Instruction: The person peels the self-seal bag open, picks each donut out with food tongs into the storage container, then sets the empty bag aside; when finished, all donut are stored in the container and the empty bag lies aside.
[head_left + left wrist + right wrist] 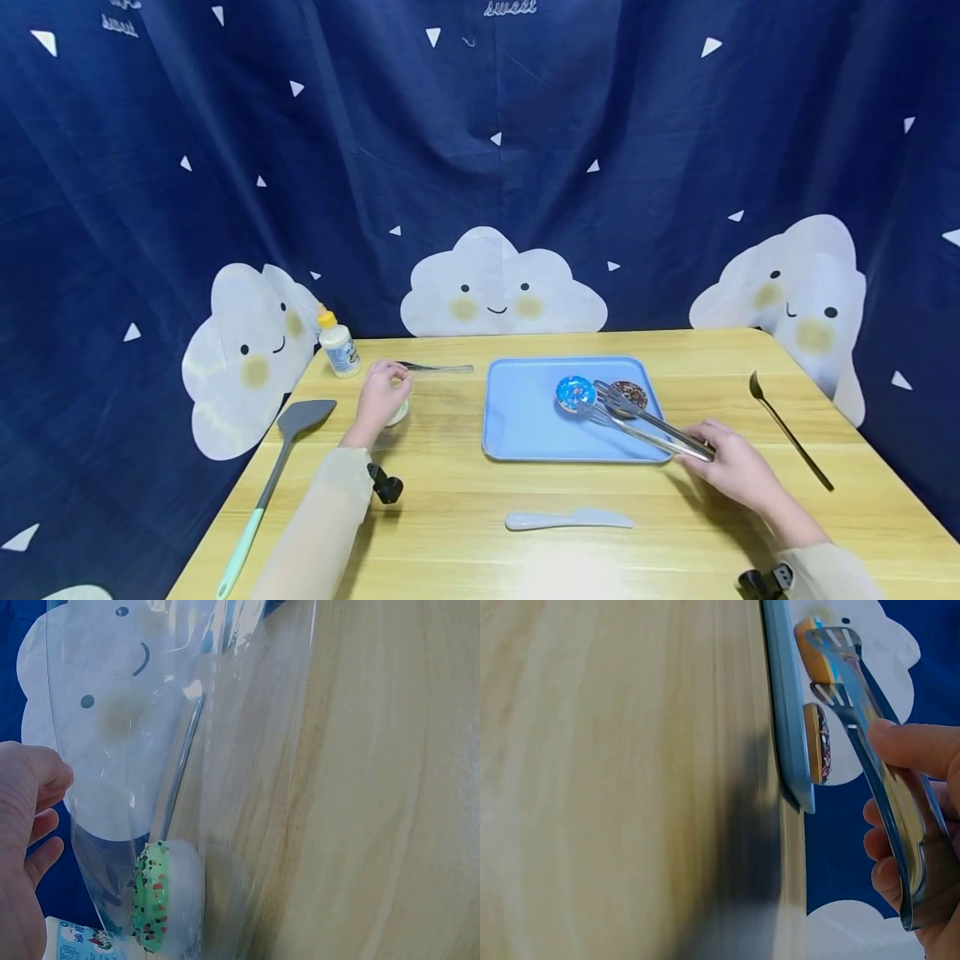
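Note:
My left hand pinches the edge of a clear plastic bag at the table's left. A green-iced toy donut with dark and red sprinkles shows through the bag's lower part; the hand half hides it in the head view. My right hand grips metal tongs, thumb on one arm and fingers curled round the other. Their slotted tips reach over the blue tray, right at a blue-iced donut. A chocolate donut with sprinkles lies beside it, partly behind the tongs.
A white bottle with a yellow cap and a fork-like utensil stand and lie beyond my left hand. A grey spatula lies far left, a white plastic knife in front, a dark spoon at right.

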### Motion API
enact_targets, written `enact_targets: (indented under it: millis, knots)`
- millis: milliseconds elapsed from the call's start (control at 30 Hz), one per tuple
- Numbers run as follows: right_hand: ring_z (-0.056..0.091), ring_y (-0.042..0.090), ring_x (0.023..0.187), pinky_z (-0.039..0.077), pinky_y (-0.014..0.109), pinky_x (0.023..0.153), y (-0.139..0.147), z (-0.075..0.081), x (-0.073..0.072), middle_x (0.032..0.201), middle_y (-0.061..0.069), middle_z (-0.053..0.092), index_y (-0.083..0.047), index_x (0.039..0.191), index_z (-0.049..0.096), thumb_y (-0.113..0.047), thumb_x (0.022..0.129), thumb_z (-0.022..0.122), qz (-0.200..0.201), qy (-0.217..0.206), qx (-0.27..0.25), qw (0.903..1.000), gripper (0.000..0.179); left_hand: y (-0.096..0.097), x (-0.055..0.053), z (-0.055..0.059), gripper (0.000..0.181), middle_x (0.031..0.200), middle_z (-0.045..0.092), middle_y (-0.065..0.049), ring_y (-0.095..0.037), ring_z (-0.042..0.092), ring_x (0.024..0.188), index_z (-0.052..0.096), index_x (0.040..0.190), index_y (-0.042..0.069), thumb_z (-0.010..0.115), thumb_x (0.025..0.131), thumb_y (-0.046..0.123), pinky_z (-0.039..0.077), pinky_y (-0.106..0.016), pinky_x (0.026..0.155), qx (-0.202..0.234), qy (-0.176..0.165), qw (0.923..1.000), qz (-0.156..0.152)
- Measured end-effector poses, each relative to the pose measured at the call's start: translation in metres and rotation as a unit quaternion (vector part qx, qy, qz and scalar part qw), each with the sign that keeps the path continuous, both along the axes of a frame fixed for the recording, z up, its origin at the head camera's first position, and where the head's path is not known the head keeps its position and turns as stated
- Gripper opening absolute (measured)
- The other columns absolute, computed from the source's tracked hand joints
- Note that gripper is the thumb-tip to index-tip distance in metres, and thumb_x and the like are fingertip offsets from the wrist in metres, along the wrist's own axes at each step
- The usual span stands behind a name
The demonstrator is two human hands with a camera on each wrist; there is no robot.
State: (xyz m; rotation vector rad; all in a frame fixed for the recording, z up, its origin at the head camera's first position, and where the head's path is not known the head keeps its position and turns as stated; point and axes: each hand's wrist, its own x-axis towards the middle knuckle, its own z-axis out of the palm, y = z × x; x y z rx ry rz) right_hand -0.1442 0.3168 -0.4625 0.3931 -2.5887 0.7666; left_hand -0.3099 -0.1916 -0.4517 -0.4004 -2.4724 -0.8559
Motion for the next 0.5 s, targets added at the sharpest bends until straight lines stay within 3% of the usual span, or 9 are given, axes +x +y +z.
enact_targets:
  millis: [233,500]
  knots:
    - [0.053,0.017,0.068,0.049,0.043,0.058,-0.007,0.004,-0.002,0.084,-0.001,0.056,-0.003,0.101,0.065,-0.019,0.070,0.079,-0.029,-0.025,0.063,0.9973,0.038,-0.001,0.000,0.001,0.011,0.092,0.063,-0.007,-0.026,0.053,0.094,0.065,0.071,0.003,0.065,0.081,0.006,0.045,-0.041,0.085,0.010,-0.003,0.9999,-0.007]
    - [0.056,0.021,0.072,0.049,0.046,0.058,-0.012,0.006,-0.004,0.087,0.000,0.057,-0.004,0.105,0.065,-0.025,0.071,0.079,-0.050,-0.050,0.063,0.9955,0.042,-0.002,0.002,0.002,0.010,0.094,0.062,-0.007,-0.026,0.053,0.096,0.065,0.072,0.003,0.064,0.081,0.007,0.045,-0.042,0.087,0.009,-0.013,0.9999,-0.006]
